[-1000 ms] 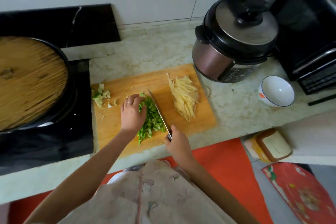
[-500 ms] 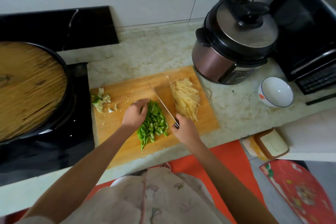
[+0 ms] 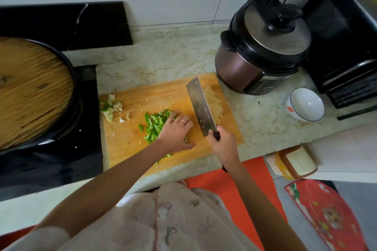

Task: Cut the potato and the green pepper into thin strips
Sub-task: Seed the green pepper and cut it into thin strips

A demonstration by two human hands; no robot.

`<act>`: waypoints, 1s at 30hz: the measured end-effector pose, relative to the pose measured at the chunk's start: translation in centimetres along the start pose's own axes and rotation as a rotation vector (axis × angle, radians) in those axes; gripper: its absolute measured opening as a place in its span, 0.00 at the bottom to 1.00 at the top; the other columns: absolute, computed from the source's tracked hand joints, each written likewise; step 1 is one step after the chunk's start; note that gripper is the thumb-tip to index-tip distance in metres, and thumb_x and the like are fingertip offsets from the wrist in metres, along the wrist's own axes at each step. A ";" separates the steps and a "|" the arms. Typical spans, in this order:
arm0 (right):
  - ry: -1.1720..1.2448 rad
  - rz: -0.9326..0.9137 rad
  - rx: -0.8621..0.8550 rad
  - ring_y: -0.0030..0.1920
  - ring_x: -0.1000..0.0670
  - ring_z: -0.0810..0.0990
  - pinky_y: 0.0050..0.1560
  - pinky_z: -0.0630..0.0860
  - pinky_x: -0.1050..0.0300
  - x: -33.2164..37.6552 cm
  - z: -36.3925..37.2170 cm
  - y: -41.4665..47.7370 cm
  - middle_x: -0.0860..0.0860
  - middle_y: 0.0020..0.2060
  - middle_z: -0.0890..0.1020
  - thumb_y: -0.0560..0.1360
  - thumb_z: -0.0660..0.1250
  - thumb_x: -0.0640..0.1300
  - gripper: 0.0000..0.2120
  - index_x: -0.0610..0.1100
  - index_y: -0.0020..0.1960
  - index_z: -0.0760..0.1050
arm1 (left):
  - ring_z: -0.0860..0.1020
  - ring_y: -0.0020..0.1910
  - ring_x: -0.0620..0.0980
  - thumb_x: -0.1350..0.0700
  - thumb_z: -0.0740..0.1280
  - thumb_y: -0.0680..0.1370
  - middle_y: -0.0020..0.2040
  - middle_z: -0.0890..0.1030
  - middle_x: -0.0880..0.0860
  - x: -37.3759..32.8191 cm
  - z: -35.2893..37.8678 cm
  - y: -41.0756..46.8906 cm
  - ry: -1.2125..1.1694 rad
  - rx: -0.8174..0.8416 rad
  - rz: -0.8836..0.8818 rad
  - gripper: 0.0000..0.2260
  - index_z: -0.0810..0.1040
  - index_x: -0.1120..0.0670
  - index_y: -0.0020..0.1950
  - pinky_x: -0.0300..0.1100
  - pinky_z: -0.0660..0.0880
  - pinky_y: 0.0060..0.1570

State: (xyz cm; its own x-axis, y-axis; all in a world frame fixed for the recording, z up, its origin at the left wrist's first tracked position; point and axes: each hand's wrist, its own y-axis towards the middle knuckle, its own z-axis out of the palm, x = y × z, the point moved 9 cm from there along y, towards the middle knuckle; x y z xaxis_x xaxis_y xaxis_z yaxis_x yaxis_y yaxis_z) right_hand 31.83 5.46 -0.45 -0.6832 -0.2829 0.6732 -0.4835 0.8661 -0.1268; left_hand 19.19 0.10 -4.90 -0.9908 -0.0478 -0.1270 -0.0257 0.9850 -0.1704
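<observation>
A wooden cutting board (image 3: 130, 138) lies on the marble counter. Green pepper strips (image 3: 155, 123) lie in a loose pile at its middle. My left hand (image 3: 176, 133) rests flat on the right part of that pile, fingers spread, a ring on one finger. My right hand (image 3: 223, 144) grips the black handle of a cleaver (image 3: 201, 108), whose broad blade is tilted flat and lifted. The blade covers part of the pale potato strips (image 3: 216, 100) heaped at the board's right end. Pepper core scraps (image 3: 111, 107) sit at the board's left edge.
A black wok with a round bamboo lid (image 3: 30, 91) sits on the stove to the left. A brown pressure cooker (image 3: 263, 47) stands behind the board's right end. A white bowl (image 3: 305, 105) and a black oven (image 3: 346, 47) are further right.
My left hand slid right over the pepper pile, spreading it leftward. The cleaver rose from the board and turned its flat side up, moving over the potato strips.
</observation>
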 end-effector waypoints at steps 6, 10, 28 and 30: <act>0.116 0.044 -0.059 0.23 0.48 0.68 0.26 0.67 0.48 0.8 -0.7 0.6 0.44 0.24 0.70 0.78 0.62 0.41 0.18 0.43 0.32 0.61 | 0.72 0.66 0.52 0.43 0.62 0.77 0.62 0.78 0.55 1.7 -3.7 -3.3 -0.400 -0.351 0.022 0.22 0.76 0.57 0.64 0.47 0.46 0.76; 0.419 0.187 0.108 0.24 0.48 0.73 0.31 0.76 0.44 4.0 4.3 -0.4 0.47 0.28 0.76 0.80 0.59 0.42 0.13 0.42 0.38 0.68 | 0.75 0.56 0.56 0.54 0.56 0.79 0.54 0.79 0.56 10.6 -7.1 -9.2 -0.663 -0.771 -0.373 0.15 0.77 0.61 0.55 0.51 0.67 0.63; 0.478 0.353 0.053 0.22 0.52 0.73 0.26 0.73 0.56 10.2 14.6 -0.7 0.47 0.29 0.76 0.81 0.59 0.41 0.11 0.41 0.40 0.69 | 0.59 0.74 0.59 0.45 0.58 0.73 0.76 0.61 0.60 23.2 -0.9 -13.4 -0.615 -0.601 -0.762 0.32 0.65 0.60 0.74 0.53 0.55 0.71; 0.472 0.357 0.068 0.22 0.52 0.72 0.26 0.73 0.56 10.0 14.7 -0.8 0.47 0.29 0.76 0.81 0.59 0.40 0.11 0.43 0.39 0.68 | 0.58 0.75 0.61 0.43 0.54 0.73 0.76 0.61 0.62 23.9 0.2 -13.4 -0.647 -0.543 -0.845 0.34 0.64 0.60 0.75 0.55 0.55 0.72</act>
State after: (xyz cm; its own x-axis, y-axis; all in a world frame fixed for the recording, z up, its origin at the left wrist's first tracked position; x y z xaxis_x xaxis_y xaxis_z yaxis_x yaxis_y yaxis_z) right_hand 17.33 -4.10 -4.39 -0.5003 0.2487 0.8294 -0.3128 0.8413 -0.4410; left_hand -4.09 -14.26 -5.86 -0.3866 -0.6351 -0.6687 -0.8442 0.5357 -0.0207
